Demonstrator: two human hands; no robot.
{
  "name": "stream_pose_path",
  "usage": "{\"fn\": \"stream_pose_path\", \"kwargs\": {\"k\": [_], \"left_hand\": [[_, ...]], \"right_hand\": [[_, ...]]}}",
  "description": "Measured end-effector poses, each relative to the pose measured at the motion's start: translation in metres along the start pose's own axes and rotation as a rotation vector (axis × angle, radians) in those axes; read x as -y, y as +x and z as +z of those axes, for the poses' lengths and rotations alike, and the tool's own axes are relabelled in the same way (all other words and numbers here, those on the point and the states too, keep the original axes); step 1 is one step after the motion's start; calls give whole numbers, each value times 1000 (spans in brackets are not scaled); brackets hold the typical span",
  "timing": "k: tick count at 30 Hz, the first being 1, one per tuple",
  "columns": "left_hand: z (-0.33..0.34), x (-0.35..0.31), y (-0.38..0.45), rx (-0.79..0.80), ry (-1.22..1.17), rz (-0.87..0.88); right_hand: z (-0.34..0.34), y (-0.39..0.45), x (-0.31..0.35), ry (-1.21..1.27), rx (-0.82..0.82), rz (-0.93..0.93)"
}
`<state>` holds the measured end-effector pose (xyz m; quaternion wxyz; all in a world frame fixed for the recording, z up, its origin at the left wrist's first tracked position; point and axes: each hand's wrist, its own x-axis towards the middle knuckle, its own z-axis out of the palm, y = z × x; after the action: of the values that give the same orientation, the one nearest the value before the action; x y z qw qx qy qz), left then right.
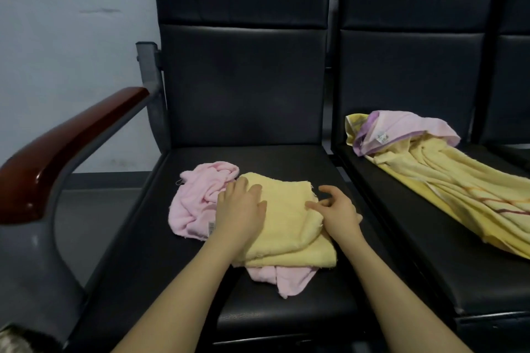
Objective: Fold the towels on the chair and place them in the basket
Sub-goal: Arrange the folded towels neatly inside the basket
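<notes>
A folded yellow towel point(286, 226) lies on the seat of the black chair point(258, 157), partly over a crumpled pink towel point(198, 198) whose corner sticks out below it. My left hand point(239, 212) presses flat on the yellow towel's left side with straight fingers. At the towel's right edge my right hand point(335, 209) rests with loosely curled fingers that hold nothing. No basket is in view.
On the seat of the neighbouring black chair point(430, 252) to the right lies a long yellow towel point(447, 189) with a pink-and-purple towel point(401, 129) bunched at its top. A wooden armrest point(66, 149) stands at the left, with a pale wall behind.
</notes>
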<state>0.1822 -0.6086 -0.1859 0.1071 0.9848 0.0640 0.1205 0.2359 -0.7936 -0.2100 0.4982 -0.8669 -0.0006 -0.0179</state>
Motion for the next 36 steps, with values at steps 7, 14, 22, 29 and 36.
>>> {"fn": "stream_pose_path", "kwargs": {"k": [7,14,22,29,36], "left_hand": [[6,15,3,192,74,136],[15,18,10,274,108,179],[-12,9,-21,179,-44,354],[-17,17,-55,161,-127,349],[-7,22,-67,-4,-94,396]], "right_hand": [[-5,0,3,209,-92,-185],[-10,-4,-7,-16,67,-34],[-20,-34,22,-47,114,-278],[-11,-68,20,-199,118,-334],[-12,-88,-9,-359,23,-436]]}}
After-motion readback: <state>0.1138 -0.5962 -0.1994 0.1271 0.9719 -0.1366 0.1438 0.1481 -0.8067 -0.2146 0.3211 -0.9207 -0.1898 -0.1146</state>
